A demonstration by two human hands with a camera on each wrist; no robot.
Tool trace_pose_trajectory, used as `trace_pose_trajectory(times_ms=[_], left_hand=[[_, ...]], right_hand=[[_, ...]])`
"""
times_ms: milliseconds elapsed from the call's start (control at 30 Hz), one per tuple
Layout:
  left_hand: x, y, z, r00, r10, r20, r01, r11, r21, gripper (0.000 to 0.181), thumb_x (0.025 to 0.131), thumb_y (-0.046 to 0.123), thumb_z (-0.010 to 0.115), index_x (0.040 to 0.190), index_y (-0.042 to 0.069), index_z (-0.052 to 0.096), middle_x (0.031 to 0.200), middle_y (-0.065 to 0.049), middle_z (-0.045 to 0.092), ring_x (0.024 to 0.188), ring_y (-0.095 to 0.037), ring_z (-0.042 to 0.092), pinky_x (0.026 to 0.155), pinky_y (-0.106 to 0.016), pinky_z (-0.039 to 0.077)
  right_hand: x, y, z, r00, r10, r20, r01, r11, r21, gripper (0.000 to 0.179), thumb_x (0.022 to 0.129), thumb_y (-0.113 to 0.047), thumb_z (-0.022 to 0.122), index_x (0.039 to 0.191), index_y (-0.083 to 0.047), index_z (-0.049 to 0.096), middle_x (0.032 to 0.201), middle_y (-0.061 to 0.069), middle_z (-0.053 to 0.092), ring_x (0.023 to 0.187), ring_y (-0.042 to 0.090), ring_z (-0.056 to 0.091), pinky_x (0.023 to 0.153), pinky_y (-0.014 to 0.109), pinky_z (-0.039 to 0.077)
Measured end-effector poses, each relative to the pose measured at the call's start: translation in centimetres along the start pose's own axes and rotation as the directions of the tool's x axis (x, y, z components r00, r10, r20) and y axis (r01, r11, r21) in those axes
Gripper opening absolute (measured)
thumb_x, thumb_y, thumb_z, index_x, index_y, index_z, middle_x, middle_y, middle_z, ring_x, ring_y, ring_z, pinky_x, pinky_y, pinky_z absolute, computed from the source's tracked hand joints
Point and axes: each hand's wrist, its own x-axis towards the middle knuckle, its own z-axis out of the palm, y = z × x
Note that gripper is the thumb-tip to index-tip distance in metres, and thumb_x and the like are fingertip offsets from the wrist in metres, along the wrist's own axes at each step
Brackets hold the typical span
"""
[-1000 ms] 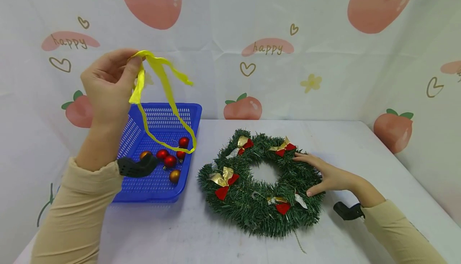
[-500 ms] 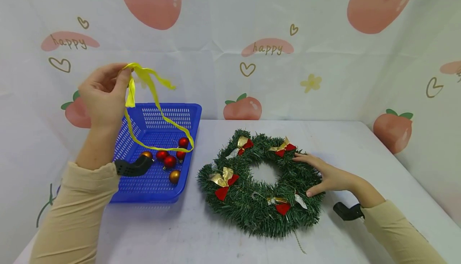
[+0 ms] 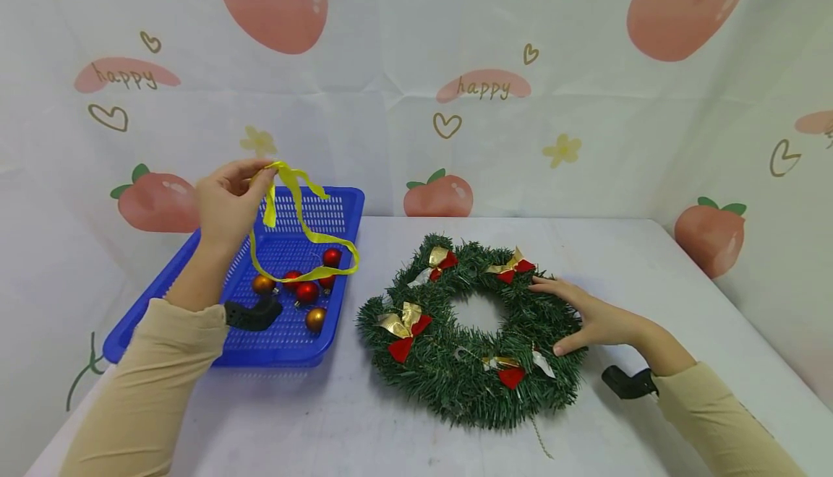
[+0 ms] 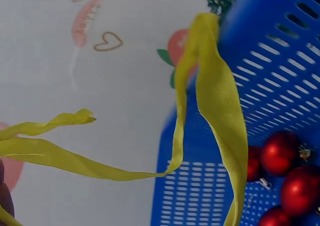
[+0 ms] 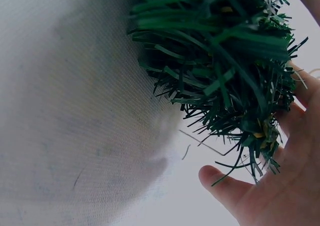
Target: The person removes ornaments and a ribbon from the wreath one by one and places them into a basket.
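Observation:
My left hand (image 3: 228, 206) pinches a long yellow ribbon (image 4: 222, 95) between thumb and fingertips, over the blue plastic basket (image 3: 273, 358). The ribbon hangs in a loose loop in front of the basket, one short end trailing to the right. At the table's middle lies a green tinsel wreath (image 3: 423, 379) decorated with several red and gold bows (image 3: 408, 329). My right hand (image 3: 605, 321) rests at the wreath's right side, fingers spread along its outer edge. In the right wrist view the thumb stands apart from the green strands.
Inside the basket are several red baubles (image 3: 307, 292) and gold baubles (image 3: 315, 319). A thin twisted cord (image 3: 540, 437) sticks out from the wreath's front onto the white table (image 3: 364, 433). A printed cloth backdrop (image 3: 384, 152) stands behind the table.
My left hand first shifts slightly down and left, then lowers and moves right with the yellow ribbon. My right hand and the wreath stay in place.

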Motion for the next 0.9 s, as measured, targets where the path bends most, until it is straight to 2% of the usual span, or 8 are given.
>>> trace_pose_trajectory(times_ms=[233, 400, 500, 567, 633, 733, 833, 900], left_hand=[[-0.5, -1.4, 0.1, 0.992, 0.000, 0.122, -0.020, 0.987, 0.159, 0.029, 0.091, 0.024, 0.061, 0.109, 0.003, 0.069, 0.081, 0.027, 0.056, 0.066, 0.011, 0.051, 0.055, -0.006, 0.042], [-0.6, -2.3, 0.1, 0.985, 0.000, 0.174, -0.043, 0.968, 0.248, 0.026, 0.091, 0.022, 0.059, 0.107, 0.003, 0.069, 0.093, -0.003, 0.068, 0.066, 0.004, 0.052, 0.050, -0.008, 0.039], [-0.7, -2.8, 0.0, 0.958, -0.051, 0.281, -0.044, 0.946, 0.320, 0.028, 0.093, 0.023, 0.057, 0.109, 0.002, 0.067, 0.107, -0.020, 0.066, 0.078, -0.014, 0.059, 0.052, -0.012, 0.041], [-0.7, -3.1, -0.2, 0.920, -0.099, 0.380, -0.052, 0.929, 0.367, 0.030, 0.094, 0.023, 0.055, 0.111, 0.002, 0.065, 0.112, -0.023, 0.064, 0.087, -0.028, 0.060, 0.059, -0.019, 0.049], [-0.7, -3.5, -0.2, 0.869, -0.146, 0.473, -0.067, 0.912, 0.404, 0.031, 0.094, 0.023, 0.056, 0.113, 0.001, 0.064, 0.114, -0.025, 0.063, 0.095, -0.037, 0.060, 0.068, -0.031, 0.054], [-0.8, -4.0, -0.2, 0.772, -0.199, 0.604, -0.112, 0.893, 0.437, 0.031, 0.092, 0.020, 0.057, 0.115, -0.002, 0.063, 0.113, -0.026, 0.063, 0.103, -0.042, 0.059, 0.086, -0.049, 0.051], [-1.0, -4.3, -0.2, 0.671, -0.238, 0.702, -0.162, 0.878, 0.451, 0.034, 0.091, 0.019, 0.060, 0.116, -0.003, 0.061, 0.111, -0.025, 0.065, 0.105, -0.042, 0.058, 0.092, -0.054, 0.047], [-1.1, -4.4, -0.2, 0.627, -0.248, 0.739, -0.190, 0.871, 0.453, 0.035, 0.090, 0.019, 0.060, 0.116, -0.005, 0.061, 0.110, -0.025, 0.066, 0.105, -0.042, 0.059, 0.091, -0.055, 0.047]], right_hand=[[0.0, -0.1, 0.0, 1.000, 0.011, -0.003, -0.011, 1.000, -0.022, 0.093, 0.071, -0.021, 0.081, 0.146, -0.007, 0.026, 0.152, 0.026, 0.013, 0.137, 0.057, 0.000, 0.092, 0.081, 0.013], [0.0, -0.2, 0.0, 1.000, 0.014, -0.004, -0.014, 1.000, -0.028, 0.093, 0.071, -0.022, 0.081, 0.146, -0.009, 0.026, 0.153, 0.025, 0.013, 0.137, 0.056, 0.000, 0.092, 0.080, 0.014], [0.1, -0.3, 0.0, 1.000, 0.013, -0.003, -0.013, 1.000, -0.025, 0.093, 0.071, -0.022, 0.080, 0.146, -0.009, 0.027, 0.152, 0.026, 0.014, 0.136, 0.057, 0.000, 0.092, 0.080, 0.014], [0.1, -0.3, 0.0, 1.000, 0.011, -0.002, -0.011, 1.000, -0.026, 0.092, 0.071, -0.022, 0.080, 0.146, -0.009, 0.027, 0.152, 0.026, 0.014, 0.136, 0.058, 0.001, 0.092, 0.080, 0.014], [0.1, -0.4, 0.0, 1.000, 0.006, -0.001, -0.006, 1.000, -0.031, 0.092, 0.071, -0.022, 0.080, 0.145, -0.008, 0.027, 0.152, 0.027, 0.014, 0.135, 0.058, 0.001, 0.092, 0.080, 0.014], [0.1, -0.4, 0.0, 1.000, 0.004, -0.002, -0.004, 0.999, -0.032, 0.092, 0.071, -0.022, 0.080, 0.145, -0.008, 0.027, 0.152, 0.027, 0.014, 0.136, 0.058, 0.001, 0.092, 0.080, 0.014], [0.1, -0.4, 0.0, 1.000, 0.005, 0.002, -0.005, 0.999, -0.032, 0.093, 0.071, -0.022, 0.080, 0.145, -0.007, 0.027, 0.152, 0.027, 0.014, 0.136, 0.058, 0.001, 0.092, 0.080, 0.014], [0.1, -0.4, 0.0, 1.000, 0.006, 0.003, -0.006, 0.999, -0.032, 0.093, 0.071, -0.022, 0.080, 0.145, -0.007, 0.027, 0.152, 0.027, 0.013, 0.136, 0.058, 0.000, 0.092, 0.080, 0.014]])
